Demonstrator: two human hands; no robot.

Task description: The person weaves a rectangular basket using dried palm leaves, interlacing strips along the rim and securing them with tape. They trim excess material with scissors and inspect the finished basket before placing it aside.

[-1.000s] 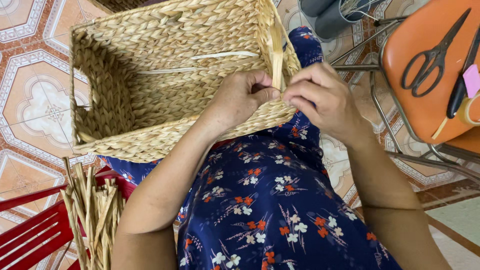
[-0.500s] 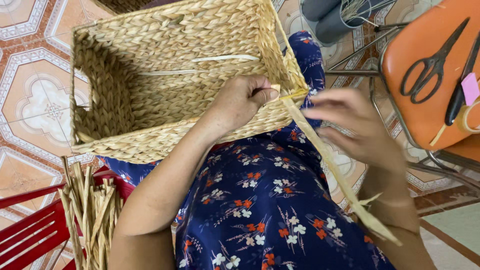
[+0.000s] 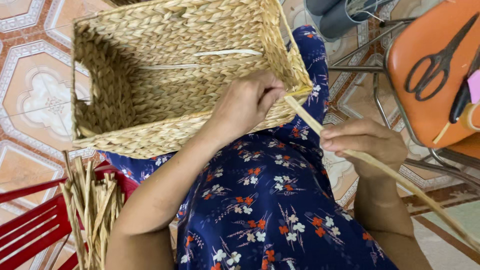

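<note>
Since the earlier frames the right hand [image 3: 364, 146] has drawn away from the basket corner toward five o'clock, pulling the long straw strand [image 3: 385, 171] out with it; a second ago both hands were pinched together at the rim. That hand is now curled loosely around the strand, thumb on top, fingers folded under it, so the strand runs through the grasp and on past it toward the lower right edge of the view. The left hand [image 3: 246, 104] has kept its place on the near wall of the woven basket [image 3: 165, 75], fingers bent and pressed onto the weave, the fingertips pinching the corner where the strand comes out of the rim.

One basket lies on the lap, tipped so its open mouth faces up toward the camera. One strand is being worked; it starts at the basket's corner at about three o'clock from the left hand and slants down to the right hand, well apart from the basket. One bundle of dry straw stalks [image 3: 92, 205] stands at seven o'clock beside a red chair [image 3: 30, 232]. One pair of black scissors [image 3: 437, 60] lies on an orange stool [image 3: 420, 107] at two o'clock.
</note>
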